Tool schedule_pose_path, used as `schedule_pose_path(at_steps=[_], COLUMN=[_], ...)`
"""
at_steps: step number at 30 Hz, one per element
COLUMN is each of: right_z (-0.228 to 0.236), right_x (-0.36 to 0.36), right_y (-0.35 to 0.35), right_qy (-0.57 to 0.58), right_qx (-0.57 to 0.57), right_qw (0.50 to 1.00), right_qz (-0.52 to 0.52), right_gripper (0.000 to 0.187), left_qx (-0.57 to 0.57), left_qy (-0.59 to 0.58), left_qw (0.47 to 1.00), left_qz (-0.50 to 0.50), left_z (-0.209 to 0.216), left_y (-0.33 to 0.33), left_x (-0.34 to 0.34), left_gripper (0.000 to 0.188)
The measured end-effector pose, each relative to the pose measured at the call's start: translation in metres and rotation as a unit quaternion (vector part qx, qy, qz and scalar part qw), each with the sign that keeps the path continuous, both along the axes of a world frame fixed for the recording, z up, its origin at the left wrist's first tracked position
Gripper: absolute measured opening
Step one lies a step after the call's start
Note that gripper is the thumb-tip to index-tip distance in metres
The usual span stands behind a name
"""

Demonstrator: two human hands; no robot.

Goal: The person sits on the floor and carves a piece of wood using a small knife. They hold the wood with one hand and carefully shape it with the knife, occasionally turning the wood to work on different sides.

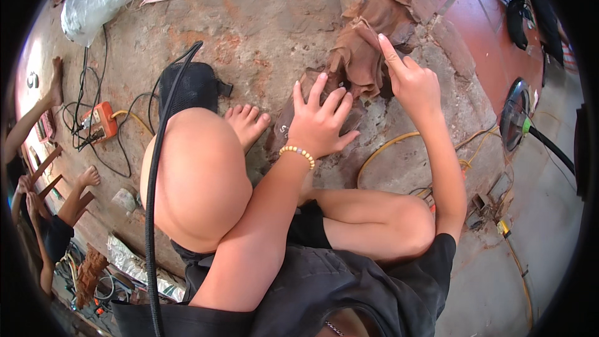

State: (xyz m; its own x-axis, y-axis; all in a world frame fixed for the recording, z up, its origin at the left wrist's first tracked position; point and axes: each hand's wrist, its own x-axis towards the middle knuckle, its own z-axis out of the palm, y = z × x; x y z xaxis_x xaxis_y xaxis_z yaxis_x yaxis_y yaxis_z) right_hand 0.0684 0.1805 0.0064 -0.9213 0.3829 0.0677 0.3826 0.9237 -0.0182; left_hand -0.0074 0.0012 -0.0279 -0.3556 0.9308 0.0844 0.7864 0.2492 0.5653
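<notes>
A reddish-brown carved piece with wavy, leaf-like folds (364,65) lies on the floor ahead of me; it looks like wood. My left hand (318,123), with a beaded bracelet on its wrist, lies spread over the darker near part of the piece (282,132), which has small pale marks. The index finger of my right hand (414,84) is stretched out, its tip at the upper right edge of the folds. The other right fingers are curled, and their undersides are hidden. I see no tool in either hand.
An orange power box (100,123) with tangled black cables sits left, near a black mesh pouch (190,87). A black cord (163,118) runs past my raised knee. Far left are another person's limbs. A fan (515,114) stands right, and a yellow cable (387,145) curves beside the carving.
</notes>
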Motion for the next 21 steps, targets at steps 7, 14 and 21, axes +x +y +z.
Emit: schedule_pose_path(at_steps=[7,14,21], right_z=[-0.007,0.003,0.01], right_x=[-0.004,-0.003,-0.007], right_y=[0.004,0.011,0.019], right_qy=[0.046,0.032,0.016], right_qx=[0.014,0.053,0.066], right_qw=[0.998,0.998,0.996], right_qz=[-0.034,-0.029,-0.052], right_gripper=[0.043,0.047,0.048], left_qx=[0.001,0.01,0.002], left_qy=[0.008,0.009,0.013], left_qw=[1.0,1.0,1.0], left_qz=[0.008,0.006,0.009], left_z=[0.004,0.001,0.003], left_y=[0.001,-0.002,-0.005], left_x=[0.0,0.002,0.002], left_gripper=[0.055,0.056,0.056])
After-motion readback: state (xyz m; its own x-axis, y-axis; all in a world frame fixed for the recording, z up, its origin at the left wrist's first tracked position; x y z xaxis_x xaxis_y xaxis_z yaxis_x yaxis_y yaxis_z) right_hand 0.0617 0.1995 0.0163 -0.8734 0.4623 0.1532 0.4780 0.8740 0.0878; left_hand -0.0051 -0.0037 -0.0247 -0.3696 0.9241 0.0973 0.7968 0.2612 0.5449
